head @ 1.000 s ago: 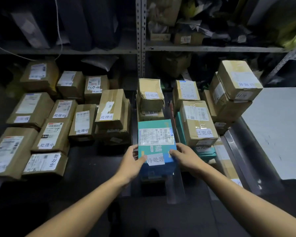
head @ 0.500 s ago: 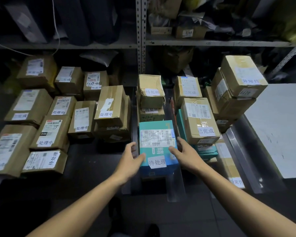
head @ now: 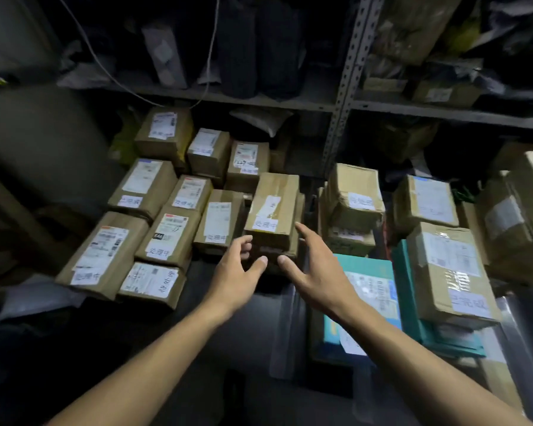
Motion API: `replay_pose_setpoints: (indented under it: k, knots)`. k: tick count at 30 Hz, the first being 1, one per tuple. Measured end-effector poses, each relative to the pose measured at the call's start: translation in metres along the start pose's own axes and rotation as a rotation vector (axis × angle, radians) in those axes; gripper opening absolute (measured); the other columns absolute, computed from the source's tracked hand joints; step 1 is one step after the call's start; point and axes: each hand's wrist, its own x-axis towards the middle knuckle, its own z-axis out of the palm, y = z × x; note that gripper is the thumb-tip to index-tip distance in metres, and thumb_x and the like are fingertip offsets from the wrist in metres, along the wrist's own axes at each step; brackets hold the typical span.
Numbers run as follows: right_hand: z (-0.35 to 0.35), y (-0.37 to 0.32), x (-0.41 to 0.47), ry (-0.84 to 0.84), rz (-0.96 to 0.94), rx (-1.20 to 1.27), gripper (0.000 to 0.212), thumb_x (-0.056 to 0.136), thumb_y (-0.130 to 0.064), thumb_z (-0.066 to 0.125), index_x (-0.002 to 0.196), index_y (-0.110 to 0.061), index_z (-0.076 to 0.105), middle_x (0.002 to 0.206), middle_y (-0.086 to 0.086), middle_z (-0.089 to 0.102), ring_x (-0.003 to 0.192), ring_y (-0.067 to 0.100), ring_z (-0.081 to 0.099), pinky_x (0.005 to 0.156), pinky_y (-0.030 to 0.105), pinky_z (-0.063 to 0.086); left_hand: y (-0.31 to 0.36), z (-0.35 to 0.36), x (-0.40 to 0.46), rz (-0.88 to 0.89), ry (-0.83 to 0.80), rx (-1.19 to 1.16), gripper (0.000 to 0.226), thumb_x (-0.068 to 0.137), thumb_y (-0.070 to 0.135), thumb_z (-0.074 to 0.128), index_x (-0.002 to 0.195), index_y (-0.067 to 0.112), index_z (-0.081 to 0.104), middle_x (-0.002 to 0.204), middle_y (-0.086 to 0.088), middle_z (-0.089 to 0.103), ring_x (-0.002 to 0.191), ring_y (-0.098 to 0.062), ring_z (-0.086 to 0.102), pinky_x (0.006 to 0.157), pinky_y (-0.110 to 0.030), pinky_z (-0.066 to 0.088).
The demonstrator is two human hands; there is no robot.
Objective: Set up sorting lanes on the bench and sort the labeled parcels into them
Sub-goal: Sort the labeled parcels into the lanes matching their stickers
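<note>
Dim storeroom, metal shelving [head: 340,96] looming at 12 o'clock over bench [head: 216,327] crowded with labeled parcels. Reaching now with left hand [head: 234,276] and right hand [head: 316,269], both spread wide, fingers relaxed, holding nothing, flanking stacked brown parcel [head: 273,207] just beyond fingertips. Likely mid-sort, going for next pick; next needing both palms closing on its sides, lifting clear. Teal parcel [head: 373,290] lying at 3 o'clock under right forearm. Neighbouring box [head: 219,222] pressing close at 9 o'clock, crowding left-side finger room. Label text blurred.

brown parcels [head: 271,207], teal box [head: 373,272], seemingly white labels [head: 266,224]
</note>
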Motion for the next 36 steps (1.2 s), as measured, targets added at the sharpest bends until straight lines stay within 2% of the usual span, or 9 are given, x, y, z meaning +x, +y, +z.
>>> replay_pose_setpoints:
  k: [5, 9, 12, 16, 20, 24, 28, 30, 36]
  knots:
    - [0.067, -0.04, 0.06, -0.139, -0.026, 0.049, 0.072, 0.093, -0.045, 0.062, 0.153, -0.021, 0.03, 0.154, -0.002, 0.042, 0.138, 0.011, 0.04, 0.105, 0.018, 0.029, -0.032, -0.071, 0.04, -0.087, 0.126, -0.03, 0.046, 0.089, 0.023, 0.067, 0.13, 0.027, 0.047, 0.127, 0.008, 0.053, 0.119, -0.009, 0.053, 0.104, -0.035, 0.043]
    - [0.122, -0.066, 0.106, -0.276, 0.035, 0.126, 0.072, 0.093, -0.046, 0.061, 0.153, -0.024, 0.027, 0.154, 0.0, 0.043, 0.128, 0.013, 0.052, 0.103, 0.027, 0.043, -0.065, -0.124, 0.072, -0.144, 0.188, -0.02, 0.044, 0.09, 0.026, 0.066, 0.129, 0.03, 0.048, 0.126, 0.013, 0.053, 0.115, 0.001, 0.053, 0.095, -0.02, 0.042]
    - [0.163, -0.088, 0.143, -0.33, 0.057, 0.155, 0.071, 0.093, -0.046, 0.06, 0.153, -0.024, 0.028, 0.152, 0.001, 0.045, 0.124, 0.016, 0.057, 0.098, 0.029, 0.047, -0.084, -0.168, 0.101, -0.154, 0.241, -0.005, 0.043, 0.091, 0.024, 0.065, 0.13, 0.026, 0.047, 0.128, 0.007, 0.054, 0.119, -0.008, 0.052, 0.101, -0.032, 0.044]
    - [0.224, -0.116, 0.176, -0.488, 0.123, 0.161, 0.071, 0.093, -0.051, 0.057, 0.152, -0.025, 0.027, 0.149, 0.002, 0.048, 0.117, 0.018, 0.061, 0.092, 0.031, 0.048, -0.119, -0.237, 0.126, -0.182, 0.34, 0.165, 0.045, 0.09, 0.021, 0.064, 0.132, 0.02, 0.049, 0.129, 0.001, 0.056, 0.12, -0.016, 0.052, 0.098, -0.033, 0.041]
    - [0.285, -0.137, 0.187, -0.643, 0.251, 0.22, 0.069, 0.093, -0.047, 0.057, 0.151, -0.02, 0.031, 0.144, 0.003, 0.052, 0.119, 0.021, 0.06, 0.094, 0.035, 0.051, -0.17, -0.299, 0.129, -0.37, 0.358, 0.261, 0.054, 0.092, 0.024, 0.062, 0.142, 0.021, 0.042, 0.139, -0.005, 0.053, 0.123, -0.023, 0.053, 0.09, -0.026, 0.038]
    - [0.333, -0.148, 0.187, -0.728, 0.451, 0.316, 0.053, 0.09, -0.04, 0.057, 0.136, -0.015, 0.047, 0.126, 0.004, 0.063, 0.112, 0.024, 0.061, 0.101, 0.048, 0.05, -0.21, -0.333, 0.129, -0.574, 0.264, 0.2, 0.054, 0.097, 0.033, 0.053, 0.147, 0.021, 0.036, 0.147, -0.006, 0.046, 0.131, -0.023, 0.046, 0.098, -0.032, 0.038]
    - [0.359, -0.153, 0.178, -0.762, 0.546, 0.388, 0.016, 0.091, -0.026, 0.057, 0.107, -0.024, 0.058, 0.101, -0.007, 0.065, 0.087, 0.01, 0.058, 0.084, 0.033, 0.053, -0.227, -0.339, 0.122, -0.615, 0.162, 0.071, 0.036, 0.101, 0.027, 0.047, 0.136, 0.02, 0.051, 0.131, -0.005, 0.061, 0.112, -0.015, 0.057, 0.09, -0.027, 0.044]
    - [0.366, -0.153, 0.173, -0.752, 0.58, 0.455, 0.013, 0.094, -0.017, 0.057, 0.096, -0.03, 0.057, 0.092, -0.015, 0.063, 0.082, 0.004, 0.057, 0.077, 0.024, 0.048, -0.229, -0.338, 0.117, -0.596, 0.145, 0.061, 0.033, 0.1, 0.02, 0.047, 0.132, 0.024, 0.055, 0.123, -0.001, 0.065, 0.108, -0.015, 0.061, 0.092, -0.031, 0.049]
    - [0.362, -0.156, 0.165, -0.735, 0.661, 0.538, 0.025, 0.1, -0.015, 0.051, 0.124, -0.016, 0.055, 0.117, -0.004, 0.066, 0.097, 0.017, 0.063, 0.073, 0.027, 0.05, -0.231, -0.338, 0.102, -0.547, 0.145, 0.032, 0.033, 0.097, 0.014, 0.053, 0.127, 0.028, 0.056, 0.112, 0.006, 0.065, 0.103, -0.009, 0.062, 0.088, -0.031, 0.053]
